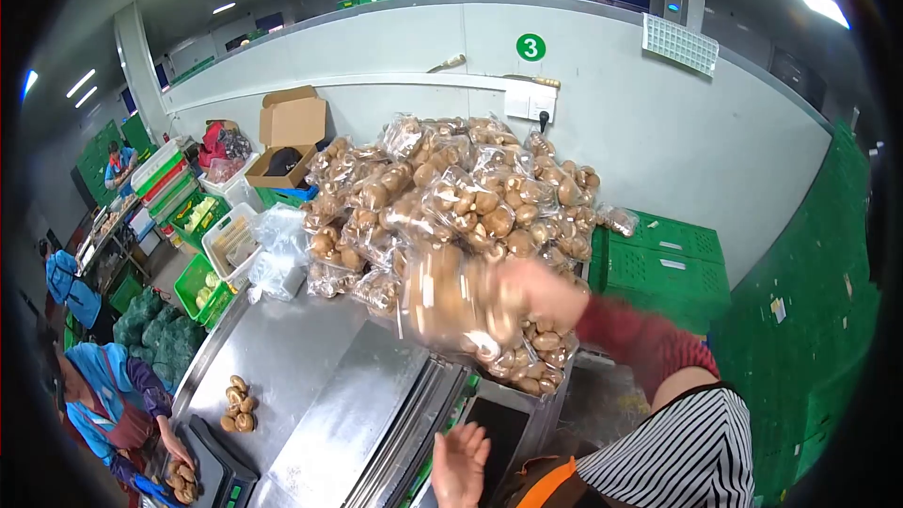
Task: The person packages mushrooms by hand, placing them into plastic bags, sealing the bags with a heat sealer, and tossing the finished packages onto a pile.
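Head view: the right hand (541, 293), blurred, has its fingers at a clear bag (447, 296) of mushrooms, in front of the heap (470, 183) of bagged mushrooms; whether they grip it cannot be told. The left hand (459, 464), palm up and fingers spread, is near the black plate (494, 433). At lower left, a co-worker's hand (176, 444) is by loose mushrooms (182, 482)

The right arm (649, 339) stretches forward and inward, bent at the elbow, bare between a red cuff and a striped sleeve. The right hand (541, 296) is blurred, its fingers unclear. Lower down, the left hand (458, 466) is open, fingers slightly curled.
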A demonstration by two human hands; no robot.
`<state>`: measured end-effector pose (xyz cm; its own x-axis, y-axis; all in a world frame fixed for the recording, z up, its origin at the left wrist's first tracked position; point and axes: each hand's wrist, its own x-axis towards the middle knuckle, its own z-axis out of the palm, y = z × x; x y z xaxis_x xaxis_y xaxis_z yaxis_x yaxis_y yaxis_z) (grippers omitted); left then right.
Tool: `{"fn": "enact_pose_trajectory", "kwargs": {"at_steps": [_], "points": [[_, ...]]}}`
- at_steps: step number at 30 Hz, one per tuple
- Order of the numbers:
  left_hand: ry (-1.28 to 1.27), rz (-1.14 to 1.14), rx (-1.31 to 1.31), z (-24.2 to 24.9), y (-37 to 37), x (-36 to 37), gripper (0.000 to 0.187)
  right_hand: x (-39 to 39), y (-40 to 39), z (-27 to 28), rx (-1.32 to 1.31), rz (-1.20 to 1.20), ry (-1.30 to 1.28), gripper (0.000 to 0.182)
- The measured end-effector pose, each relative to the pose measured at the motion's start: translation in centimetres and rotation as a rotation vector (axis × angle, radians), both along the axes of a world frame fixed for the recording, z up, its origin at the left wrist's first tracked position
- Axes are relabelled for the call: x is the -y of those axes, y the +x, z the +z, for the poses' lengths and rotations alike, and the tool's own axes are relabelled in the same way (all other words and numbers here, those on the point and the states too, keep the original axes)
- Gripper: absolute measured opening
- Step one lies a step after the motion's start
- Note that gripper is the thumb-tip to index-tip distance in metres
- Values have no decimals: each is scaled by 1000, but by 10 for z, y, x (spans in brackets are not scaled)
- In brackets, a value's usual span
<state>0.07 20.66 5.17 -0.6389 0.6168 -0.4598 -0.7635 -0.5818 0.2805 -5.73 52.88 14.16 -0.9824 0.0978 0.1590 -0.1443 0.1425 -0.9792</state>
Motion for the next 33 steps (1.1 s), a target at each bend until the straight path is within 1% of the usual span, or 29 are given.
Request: {"fn": "enact_pose_trajectory", "kwargs": {"at_steps": [1,2,3,4,5,6,7,8,9,10,12,14,16,18,20,21,22,23,24,25,26,28,29,30,32,33], "points": [[0,41,-47,-27,-6,11,37,-31,-43,-1,-32,-244,-500,23],[-26,61,-38,-34,-10,20,33,-61,-74,23,-72,-217,-558,26],[-139,129,36,-35,-13,22,23,-87,-97,28,-328,-268,52,36],[-258,213,128,-33,-13,22,15,-97,-127,49,-234,-343,-693,45],[-357,235,21,-30,-12,24,20,-95,-133,68,-81,-307,-724,52],[-465,273,-68,-27,-11,26,26,-104,-152,45,-149,-17,-640,54],[-484,309,-169,-28,-12,29,21,-83,-163,53,139,115,-941,51],[-528,345,-259,-29,-8,36,16,-40,-170,41,84,81,-834,41],[-632,421,-353,-25,-6,44,14,-28,-184,7,217,256,-804,34],[-736,473,-464,-25,-8,51,13,15,-197,-26,301,340,-816,34],[-1201,731,-665,-44,-16,79,25,94,-204,-73,514,424,-528,30],[-1765,906,-651,-35,-33,117,50,175,-215,-108,559,419,-347,29],[-2106,950,-667,-32,-50,170,82,250,-235,-128,612,521,-359,34],[-2268,909,-595,-27,-68,202,107,323,-258,-142,603,526,-294,40],[-2145,878,-561,-38,-89,223,123,386,-279,-151,574,559,-103,45],[-2110,834,-588,-42,-98,226,127,411,-281,-154,600,568,-116,44],[-2124,802,-622,-50,-107,230,128,431,-283,-157,623,578,-130,44],[-2089,771,-592,-52,-115,232,127,443,-283,-161,630,570,-125,44],[-2051,728,-562,-55,-121,232,126,449,-279,-169,563,659,-72,40],[-1975,711,-560,-59,-123,233,120,446,-271,-176,502,743,-17,37],[-2086,636,-679,-62,-123,231,113,435,-262,-183,527,722,-8,37],[-1985,591,-736,-60,-120,218,109,404,-242,-180,400,644,83,29],[-1976,573,-860,-64,-119,214,108,382,-229,-176,332,579,140,25],[-1904,508,-902,-61,-118,207,110,358,-216,-173,351,553,148,25],[-1774,389,-1130,-60,-120,197,114,308,-190,-165,122,428,404,27],[-1720,290,-1208,-62,-124,193,116,289,-175,-162,125,406,408,27]]}}
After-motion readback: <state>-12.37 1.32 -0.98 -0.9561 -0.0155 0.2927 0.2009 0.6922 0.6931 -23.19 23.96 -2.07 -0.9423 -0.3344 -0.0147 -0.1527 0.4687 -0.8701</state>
